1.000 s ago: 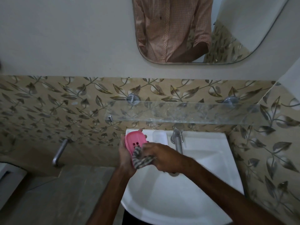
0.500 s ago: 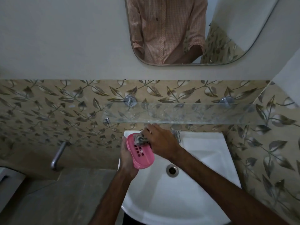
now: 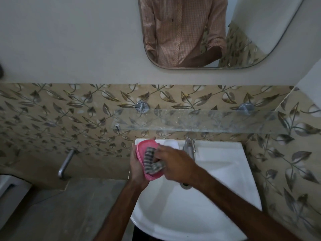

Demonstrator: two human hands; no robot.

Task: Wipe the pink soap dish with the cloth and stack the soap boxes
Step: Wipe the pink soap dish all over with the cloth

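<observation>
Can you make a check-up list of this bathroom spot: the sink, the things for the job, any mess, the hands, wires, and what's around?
Surface: white sink below the hands; drain partly hidden by the right arm.
Job's things: pink soap dish held tilted over the sink's left side; striped cloth pressed on it; soap boxes not in view.
Clutter: nothing seen.
Hands: left hand grips the dish from behind; right hand holds the cloth.
Cables: nothing seen.
Surroundings: tap, glass shelf, mirror, leaf-patterned tiles, metal pipe on the left.
</observation>
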